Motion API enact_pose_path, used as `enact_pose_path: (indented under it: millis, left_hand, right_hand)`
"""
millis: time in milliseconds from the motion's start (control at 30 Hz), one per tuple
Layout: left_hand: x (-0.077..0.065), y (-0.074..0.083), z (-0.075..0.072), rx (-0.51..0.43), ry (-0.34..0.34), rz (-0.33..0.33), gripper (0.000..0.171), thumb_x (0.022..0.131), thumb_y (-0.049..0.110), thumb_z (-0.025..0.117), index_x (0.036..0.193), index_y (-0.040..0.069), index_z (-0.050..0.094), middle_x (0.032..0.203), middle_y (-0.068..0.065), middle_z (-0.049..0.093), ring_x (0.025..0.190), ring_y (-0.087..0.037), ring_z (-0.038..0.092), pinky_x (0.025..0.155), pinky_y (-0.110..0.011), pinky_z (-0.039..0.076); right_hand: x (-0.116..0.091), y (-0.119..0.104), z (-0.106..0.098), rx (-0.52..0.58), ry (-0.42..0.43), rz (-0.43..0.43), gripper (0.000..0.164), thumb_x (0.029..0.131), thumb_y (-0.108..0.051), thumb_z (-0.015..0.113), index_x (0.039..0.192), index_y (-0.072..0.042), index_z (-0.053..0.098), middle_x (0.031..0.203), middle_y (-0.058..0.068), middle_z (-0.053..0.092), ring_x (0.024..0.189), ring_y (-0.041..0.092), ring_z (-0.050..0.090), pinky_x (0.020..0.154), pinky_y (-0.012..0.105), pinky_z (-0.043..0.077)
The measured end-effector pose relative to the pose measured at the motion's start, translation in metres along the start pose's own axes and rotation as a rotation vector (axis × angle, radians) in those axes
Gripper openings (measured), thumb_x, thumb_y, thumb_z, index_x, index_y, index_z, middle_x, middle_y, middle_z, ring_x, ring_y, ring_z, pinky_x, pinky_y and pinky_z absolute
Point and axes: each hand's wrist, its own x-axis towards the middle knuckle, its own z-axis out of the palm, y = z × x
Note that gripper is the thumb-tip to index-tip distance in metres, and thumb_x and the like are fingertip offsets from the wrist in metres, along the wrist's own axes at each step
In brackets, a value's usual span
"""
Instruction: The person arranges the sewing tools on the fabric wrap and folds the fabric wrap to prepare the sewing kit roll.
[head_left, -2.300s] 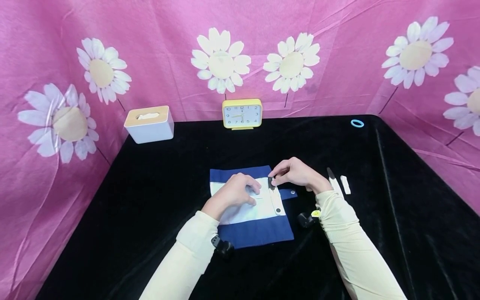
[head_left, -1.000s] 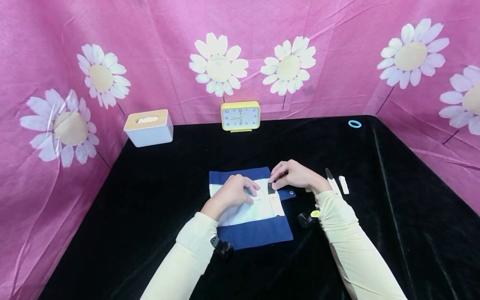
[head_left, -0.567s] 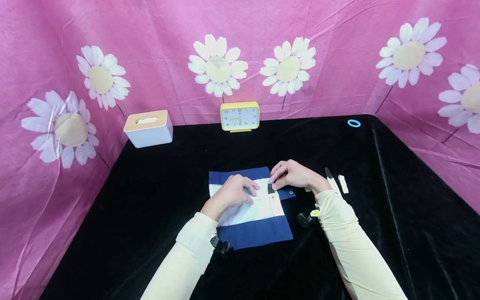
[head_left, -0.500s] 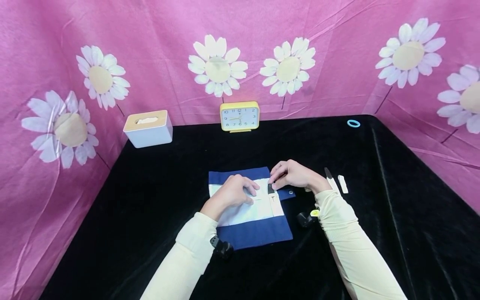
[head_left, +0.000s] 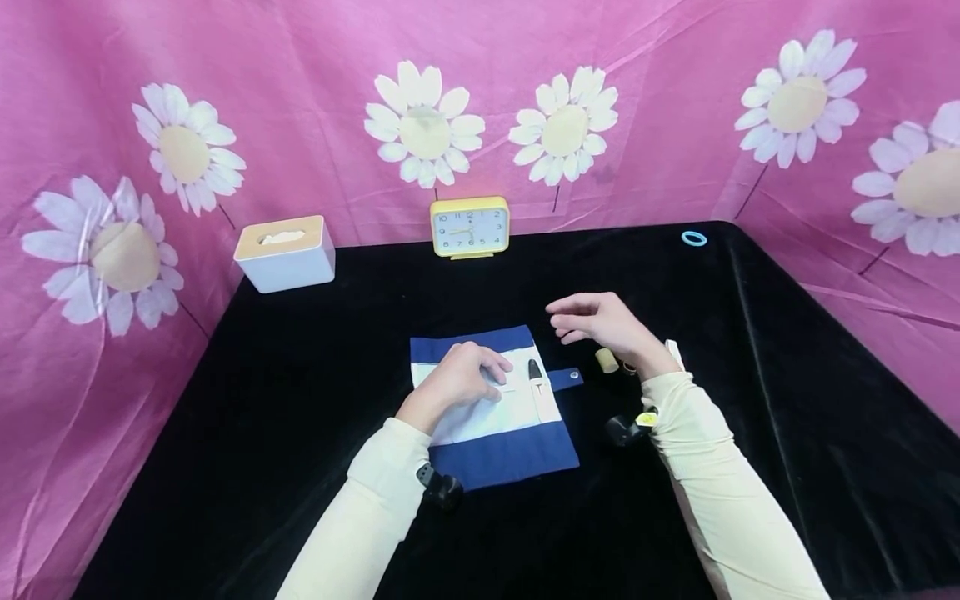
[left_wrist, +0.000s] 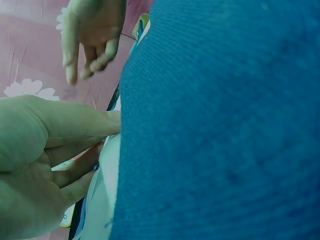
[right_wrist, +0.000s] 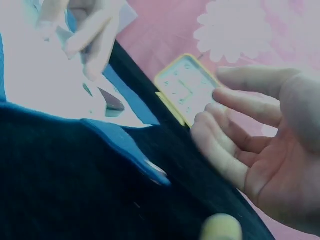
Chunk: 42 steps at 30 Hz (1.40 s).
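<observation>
A blue cloth roll (head_left: 510, 454) with a white pocket panel (head_left: 480, 417) lies spread on the black table, its snap strap (head_left: 566, 378) pointing right. From a pocket at the panel's right side sticks the dark pointed tip of a slim tool (head_left: 534, 369), also seen in the right wrist view. My left hand (head_left: 461, 375) rests on the white panel, thumb and fingers loosely bent and apart. Raised beyond the roll's upper right corner, my right hand (head_left: 603, 321) holds nothing, its fingers extended and thumb apart from them.
Beneath my right hand stands a small pale yellow cylinder (head_left: 606, 360). A white piece (head_left: 674, 353) shows partly behind the right wrist. Along the back edge are a tissue box (head_left: 288, 265), a yellow clock (head_left: 470, 227) and a blue ring (head_left: 693, 238). A pink flowered curtain surrounds the table.
The dark-tipped tool slid down into the pocket, then my right hand let it go and moved up and to the right. My left hand stayed on the panel.
</observation>
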Motion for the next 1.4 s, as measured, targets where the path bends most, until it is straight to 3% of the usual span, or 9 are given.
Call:
enact_pose_path:
  millis: [167,233,400,633,833,1067,1400]
  left_hand:
    - [0.002,-0.001,-0.002,-0.002,0.01,-0.003,0.013,0.078,0.003,0.083,0.087,0.012,0.081,0.12,0.007,0.074,0.134,-0.022,0.053,0.114,-0.041,0.039]
    - [0.003,-0.002,-0.003,-0.002,0.013,-0.004,0.013,0.078,0.003,0.083,0.087,0.011,0.081,0.12,0.007,0.074,0.134,-0.021,0.054,0.114,-0.041,0.039]
    - [0.004,-0.005,-0.004,-0.009,0.015,-0.026,0.012,0.078,0.004,0.084,0.086,0.012,0.08,0.12,0.007,0.074,0.134,-0.021,0.054,0.115,-0.041,0.038]
    - [0.003,-0.005,-0.005,-0.014,0.008,-0.031,0.012,0.078,0.003,0.083,0.087,0.012,0.081,0.121,0.007,0.074,0.134,-0.021,0.053,0.114,-0.042,0.038]
    - [0.002,-0.004,-0.005,-0.019,-0.003,-0.025,0.013,0.079,0.003,0.083,0.088,0.012,0.081,0.121,0.007,0.074,0.133,-0.021,0.054,0.114,-0.042,0.039]
    - [0.002,-0.002,-0.004,-0.03,-0.015,-0.017,0.013,0.078,0.003,0.083,0.088,0.011,0.081,0.12,0.007,0.074,0.132,-0.021,0.054,0.113,-0.041,0.04]
    - [0.003,-0.003,-0.003,-0.025,-0.022,-0.004,0.014,0.078,0.003,0.083,0.09,0.01,0.081,0.121,0.007,0.074,0.132,-0.02,0.054,0.112,-0.04,0.041]
  right_hand:
    - [-0.013,0.002,-0.024,0.175,0.059,-0.037,0.034,0.094,-0.004,0.068,0.125,0.008,0.063,0.104,0.0,0.075,0.085,0.012,0.073,0.078,0.027,0.06]
    - [-0.02,0.005,-0.035,0.245,0.065,-0.051,0.028,0.095,-0.002,0.067,0.122,0.003,0.066,0.102,-0.004,0.075,0.086,0.012,0.073,0.079,0.027,0.06]
    - [-0.037,0.018,-0.06,0.39,0.073,-0.098,0.023,0.096,0.005,0.062,0.114,-0.005,0.072,0.104,0.0,0.076,0.089,0.015,0.074,0.081,0.028,0.06]
    - [-0.057,0.04,-0.087,0.486,0.087,-0.15,0.027,0.097,0.009,0.056,0.115,-0.003,0.072,0.105,0.003,0.076,0.092,0.017,0.074,0.084,0.028,0.059]
    - [-0.072,0.056,-0.101,0.575,0.148,-0.202,0.03,0.096,0.013,0.053,0.116,0.0,0.071,0.106,0.006,0.077,0.094,0.018,0.075,0.085,0.028,0.059]
    - [-0.086,0.067,-0.11,0.572,0.213,-0.231,0.031,0.096,0.014,0.053,0.118,0.0,0.071,0.107,0.005,0.077,0.097,0.013,0.074,0.084,0.027,0.059]
    - [-0.089,0.078,-0.117,0.549,0.189,-0.243,0.034,0.095,0.017,0.053,0.122,0.003,0.068,0.107,0.008,0.077,0.099,0.013,0.074,0.084,0.026,0.058]
